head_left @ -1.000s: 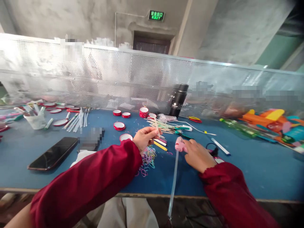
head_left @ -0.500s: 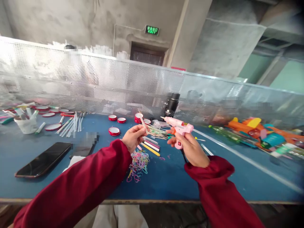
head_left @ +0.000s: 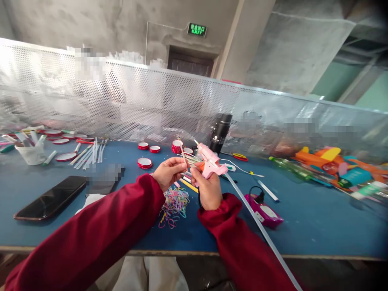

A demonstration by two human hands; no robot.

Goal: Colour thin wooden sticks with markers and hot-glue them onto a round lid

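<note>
My left hand [head_left: 169, 172] pinches a thin pale wooden stick [head_left: 183, 155], which points upward from the fingertips. My right hand [head_left: 208, 189] is wrapped round the handle of a pink hot glue gun [head_left: 209, 161]. Its nozzle points up and to the left, above the stick and apart from it. From the back of the gun a long white glue stick [head_left: 263, 232] runs down to the right. Below my hands lies a heap of colourful rubber bands [head_left: 174, 204]. Yellow and purple sticks lie behind it, partly hidden by my right hand.
A phone [head_left: 51, 198] lies at left, near a cup of markers [head_left: 31, 154]. Red-rimmed lids [head_left: 144, 163] are at the back. A black bottle [head_left: 221, 131] stands against the perforated metal screen [head_left: 136, 101]. A magenta power block [head_left: 266, 214] and an orange toy [head_left: 315, 157] are at right.
My right hand has brought the glue gun left, close to my left hand, and tilted it. The magenta power block and the long glue stick have come into view. My left hand still pinches the wooden stick.
</note>
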